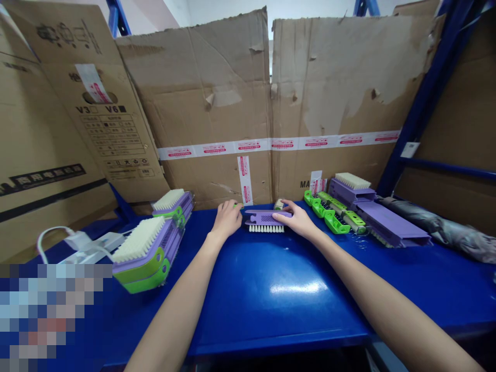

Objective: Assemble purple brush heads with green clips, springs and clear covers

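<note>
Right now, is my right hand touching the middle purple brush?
Touching: the head view shows the right hand with its thumb lying on the purple brush.

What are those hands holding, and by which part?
The right hand holds the purple brush by its right end. The left hand has something green at its fingertips; whether gripped, I can't tell.

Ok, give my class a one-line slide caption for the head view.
At a blue table, the right hand holds a purple brush, bristles down, beside the left hand.
</note>
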The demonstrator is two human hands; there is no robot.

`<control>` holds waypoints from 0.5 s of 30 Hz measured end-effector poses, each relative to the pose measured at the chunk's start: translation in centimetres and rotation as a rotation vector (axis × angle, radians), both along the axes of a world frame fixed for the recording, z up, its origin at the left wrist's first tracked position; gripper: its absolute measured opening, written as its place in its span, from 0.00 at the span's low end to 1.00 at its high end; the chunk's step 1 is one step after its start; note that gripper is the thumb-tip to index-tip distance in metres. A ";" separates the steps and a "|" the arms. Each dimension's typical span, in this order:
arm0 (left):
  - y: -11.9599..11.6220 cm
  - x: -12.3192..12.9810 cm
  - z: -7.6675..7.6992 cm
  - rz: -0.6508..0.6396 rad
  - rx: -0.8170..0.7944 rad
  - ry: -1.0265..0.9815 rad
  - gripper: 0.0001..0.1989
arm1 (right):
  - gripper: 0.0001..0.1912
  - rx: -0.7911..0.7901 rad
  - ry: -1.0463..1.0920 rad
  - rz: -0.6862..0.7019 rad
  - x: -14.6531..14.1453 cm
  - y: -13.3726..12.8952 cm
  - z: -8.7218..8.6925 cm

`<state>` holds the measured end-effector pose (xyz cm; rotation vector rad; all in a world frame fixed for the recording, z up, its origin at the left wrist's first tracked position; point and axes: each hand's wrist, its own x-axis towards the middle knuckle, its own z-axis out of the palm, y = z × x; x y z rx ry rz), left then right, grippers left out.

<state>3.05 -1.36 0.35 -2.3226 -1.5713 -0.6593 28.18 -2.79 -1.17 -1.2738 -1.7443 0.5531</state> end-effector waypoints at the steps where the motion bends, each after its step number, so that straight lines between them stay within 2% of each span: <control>1: -0.1 0.2 0.3 -0.009 0.007 -0.033 0.17 | 0.39 0.000 -0.012 0.008 0.0 -0.1 0.0; 4: -0.7 0.8 1.2 -0.045 0.022 -0.159 0.16 | 0.39 0.061 -0.077 0.032 -0.1 -0.2 0.0; 8: -1.5 1.8 2.1 -0.133 0.035 -0.286 0.17 | 0.41 0.243 -0.225 0.085 -0.5 -0.3 -0.2; 15: -2.1 3.3 1.6 -0.266 -0.087 -0.244 0.19 | 0.41 0.294 -0.317 0.133 -0.8 -0.6 -0.3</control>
